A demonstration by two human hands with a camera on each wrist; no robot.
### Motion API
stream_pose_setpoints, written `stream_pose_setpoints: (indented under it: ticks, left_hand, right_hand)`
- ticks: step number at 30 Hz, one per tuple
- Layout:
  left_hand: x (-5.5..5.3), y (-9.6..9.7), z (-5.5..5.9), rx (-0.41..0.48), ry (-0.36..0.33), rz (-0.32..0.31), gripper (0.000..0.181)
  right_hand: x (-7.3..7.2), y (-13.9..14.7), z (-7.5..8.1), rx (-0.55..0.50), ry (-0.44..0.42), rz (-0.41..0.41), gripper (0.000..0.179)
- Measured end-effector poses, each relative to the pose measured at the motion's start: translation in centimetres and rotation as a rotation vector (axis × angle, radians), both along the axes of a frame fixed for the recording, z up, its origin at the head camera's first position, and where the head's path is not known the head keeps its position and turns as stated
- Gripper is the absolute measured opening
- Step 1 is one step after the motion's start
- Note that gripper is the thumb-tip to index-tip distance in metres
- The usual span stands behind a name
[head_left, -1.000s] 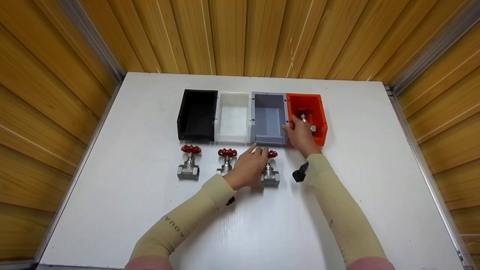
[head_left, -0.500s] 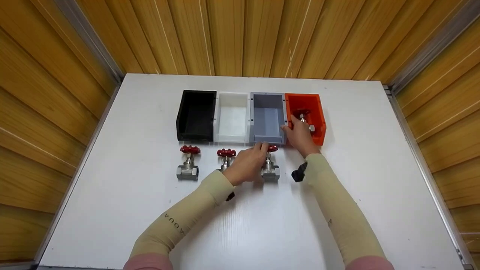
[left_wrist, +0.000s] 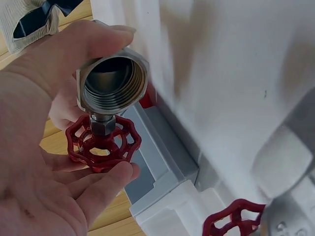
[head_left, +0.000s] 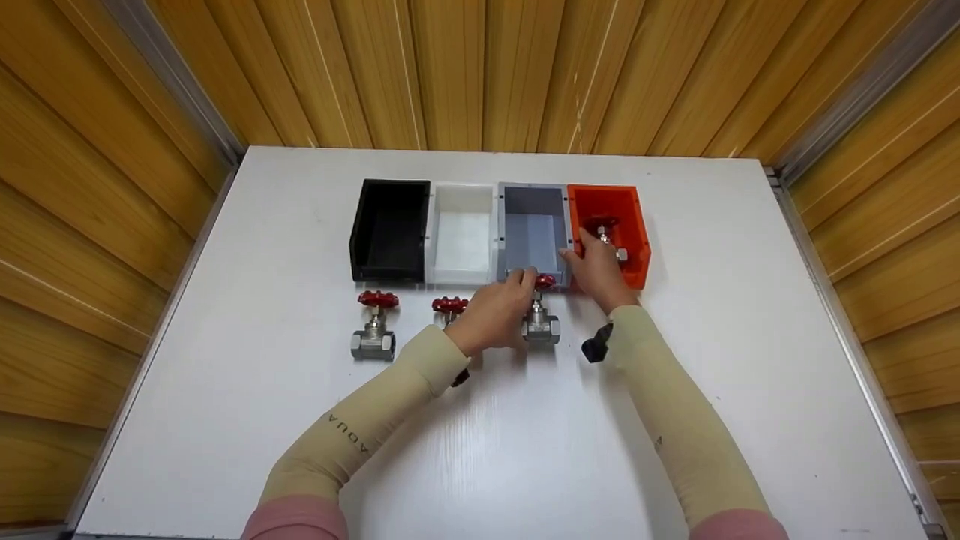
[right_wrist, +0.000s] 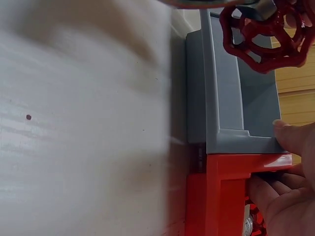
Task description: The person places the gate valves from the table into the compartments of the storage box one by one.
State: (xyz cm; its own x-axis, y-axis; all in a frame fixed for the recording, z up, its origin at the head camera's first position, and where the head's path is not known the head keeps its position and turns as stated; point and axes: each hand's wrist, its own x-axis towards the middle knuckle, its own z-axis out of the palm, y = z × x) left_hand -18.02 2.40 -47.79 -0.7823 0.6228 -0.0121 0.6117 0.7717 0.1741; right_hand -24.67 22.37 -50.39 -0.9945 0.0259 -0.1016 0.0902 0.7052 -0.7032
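Note:
My left hand (head_left: 495, 311) grips a metal gate valve (head_left: 541, 328) with a red handwheel, raised close to the front of the grey bin (head_left: 529, 232). In the left wrist view the thumb presses on the threaded valve body (left_wrist: 112, 101), and the fingers lie round the handwheel (left_wrist: 74, 135). My right hand (head_left: 600, 274) pinches the adjoining side walls of the grey bin and the red bin (head_left: 639, 279). Its thumb is on the grey side, its fingers inside the red bin. Another gate valve (head_left: 602, 234) lies in the red bin, partly hidden by that hand.
A black bin (head_left: 360, 259) and a white bin (head_left: 459, 276) continue the row to the left. Two more gate valves stand before them: one at left (head_left: 373, 341), another (head_left: 450, 304) partly behind my left hand. Wood-patterned walls (head_left: 450, 75) enclose the white table (head_left: 225, 375).
My left hand has taken hold of the valve, lifted it and carried it forward toward the grey bin. The right hand stays on the bin walls.

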Motion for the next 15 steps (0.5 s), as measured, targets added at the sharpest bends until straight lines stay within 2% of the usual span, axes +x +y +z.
stream_pose_setpoints:
  ticks: [9, 15]
  left_hand:
    - [-0.9, 0.1, 0.5, 0.004, 0.009, -0.001, 0.12]
    - [-1.7, 0.1, 0.9, 0.042, 0.049, -0.003, 0.115]
  right_hand:
    - [-0.1, -0.1, 0.0, -0.027, -0.001, -0.007, 0.064]
    - [0.0, -0.1, 0.1, 0.009, -0.018, -0.014, 0.068]
